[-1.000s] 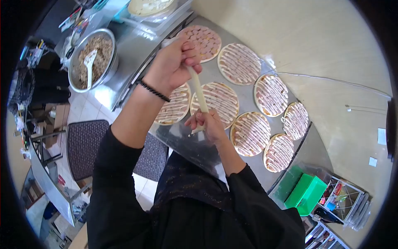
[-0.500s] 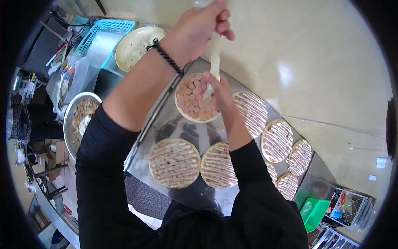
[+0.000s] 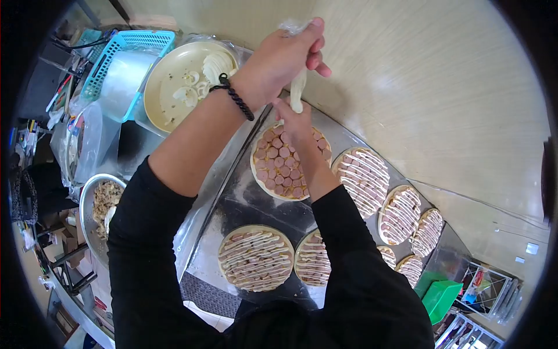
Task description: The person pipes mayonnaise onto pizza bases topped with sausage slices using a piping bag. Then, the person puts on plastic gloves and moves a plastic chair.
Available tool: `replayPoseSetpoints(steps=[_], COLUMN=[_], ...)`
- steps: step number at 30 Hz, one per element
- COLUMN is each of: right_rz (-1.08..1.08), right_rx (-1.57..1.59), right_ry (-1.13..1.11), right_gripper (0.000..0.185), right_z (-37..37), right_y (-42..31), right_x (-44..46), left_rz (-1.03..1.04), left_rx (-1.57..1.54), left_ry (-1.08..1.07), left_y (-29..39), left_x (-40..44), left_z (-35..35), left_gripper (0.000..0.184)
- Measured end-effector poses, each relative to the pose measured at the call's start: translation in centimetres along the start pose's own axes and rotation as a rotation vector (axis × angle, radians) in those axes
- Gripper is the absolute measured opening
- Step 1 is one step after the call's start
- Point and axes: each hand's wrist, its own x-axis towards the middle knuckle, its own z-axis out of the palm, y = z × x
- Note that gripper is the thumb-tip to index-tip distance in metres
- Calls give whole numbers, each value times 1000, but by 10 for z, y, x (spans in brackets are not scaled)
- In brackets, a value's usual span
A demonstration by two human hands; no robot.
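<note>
Holding a slim pale bag over the far end of the metal table, both hands on it. Left hand high, fingers curled tight around the bag's upper part, a bit of clear plastic poking out above. Right hand lower, closed around the narrow end; its tip is hidden, so cannot tell whether any sauce is coming out. Below, partly covered by the right forearm: a plain pizza, lying flat, packed with sausage slices, no white lines on the part that shows. Striped pizzas nearby, two on the near side, more along the wall. Off to the left, a yellow bowl with white sauce in it. Step in hand, as judged: starting the stripes on the plain pizza, the only one in view without them. Next move would seem to call for the tip close over the slices near the rim, a light even squeeze from above, and the lower hand steering back and forth; uneven pressure could leave blobs.
</note>
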Motion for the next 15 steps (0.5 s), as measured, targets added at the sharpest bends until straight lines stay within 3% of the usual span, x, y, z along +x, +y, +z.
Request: replayPoseSetpoints(steps=[2, 5, 8, 10, 12, 15], right_rz=[-52, -206, -56, -59, 29, -75], right_rx=[-89, 40, -124, -95, -52, -203], right_ry=[200, 255, 278, 269, 47, 316], right_gripper=[18, 19, 24, 27, 26, 21], right_z=[-21, -61, -39, -4, 9, -42], right_y=[5, 0, 10, 15, 19, 4], right_x=[0, 0, -3, -3, -5, -17], left_rz=[0, -11, -11, 6, 67, 6], left_rx=[-7, -1, 48, 82, 90, 57], left_ry=[-26, -78, -46, 13, 31, -14], left_y=[-9, -18, -14, -4, 0, -17], left_x=[4, 6, 0, -3, -4, -2], left_z=[11, 25, 21, 11, 5, 28], left_gripper=[37, 37, 37, 37, 37, 38])
